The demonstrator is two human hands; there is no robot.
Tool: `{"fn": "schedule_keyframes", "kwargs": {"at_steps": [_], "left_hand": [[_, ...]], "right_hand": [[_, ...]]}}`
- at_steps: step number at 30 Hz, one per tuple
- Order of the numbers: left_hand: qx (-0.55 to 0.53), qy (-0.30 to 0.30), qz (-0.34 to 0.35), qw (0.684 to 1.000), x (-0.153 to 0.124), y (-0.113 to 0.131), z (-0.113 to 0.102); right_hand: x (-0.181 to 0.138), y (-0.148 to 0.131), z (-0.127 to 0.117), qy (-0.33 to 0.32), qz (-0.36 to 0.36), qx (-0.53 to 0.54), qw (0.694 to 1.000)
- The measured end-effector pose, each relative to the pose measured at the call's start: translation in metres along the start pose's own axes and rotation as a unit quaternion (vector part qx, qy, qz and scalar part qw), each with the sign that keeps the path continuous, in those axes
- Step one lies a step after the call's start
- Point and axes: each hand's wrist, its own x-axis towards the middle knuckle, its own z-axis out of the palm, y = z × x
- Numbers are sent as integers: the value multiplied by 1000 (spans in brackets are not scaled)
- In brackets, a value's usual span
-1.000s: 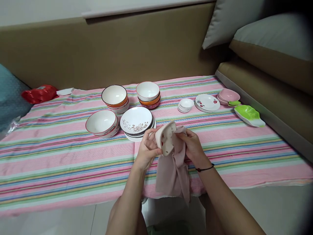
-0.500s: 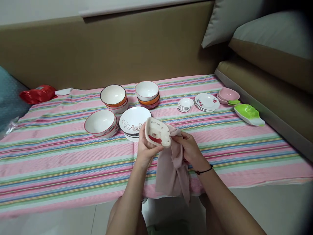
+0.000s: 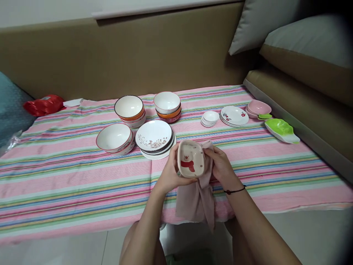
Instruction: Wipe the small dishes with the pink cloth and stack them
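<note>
A small cream bowl (image 3: 191, 158) with a bear in a red scarf painted inside is held up over the cloth, its opening tilted towards me. My left hand (image 3: 173, 171) is closed round its left side, the thumb along the lower rim. At the bowl's right edge, my right hand (image 3: 217, 162) pinches a dusty pink cloth (image 3: 193, 202) against the rim. The rest of that cloth hangs down over the near edge of the striped cover. A dark bracelet is on my right wrist.
On the striped cover (image 3: 82, 187) stand stacked bowls (image 3: 129, 106), more bowls (image 3: 114, 138), a plate stack (image 3: 154, 134), small dishes (image 3: 211, 117), floral plates (image 3: 234, 116), pink bowls (image 3: 259, 106) and a green leaf-shaped dish (image 3: 280, 127). Cushions (image 3: 309, 40) lie at the right.
The bowl has turned in my left hand and moved a little right and down. My right hand, with the pink cloth, has shifted slightly right along its rim.
</note>
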Motion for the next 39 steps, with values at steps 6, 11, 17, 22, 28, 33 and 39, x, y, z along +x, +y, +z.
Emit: {"fn": "schedule_keyframes", "kwargs": {"at_steps": [6,11,17,22,28,33,39], "left_hand": [[-2,-74,-33,997,-2,4,2],[-7,7,-1,1000,0,-2,1],[39,104,51,992,0,-9,3],[72,162,78,981,0,-10,6],[67,205,81,973,2,-12,5],[85,161,82,980,1,-10,4],[92,58,48,993,-4,-1,3]], "right_hand": [[0,0,0,-1,-18,-13,1000],[-5,2,4,-16,5,-11,1000],[-11,6,12,-27,32,-24,999],[-17,6,17,-39,53,-39,997],[-21,9,18,-49,67,-65,994],[-19,7,16,-30,56,-69,996],[-13,2,9,-28,9,-80,996]]}}
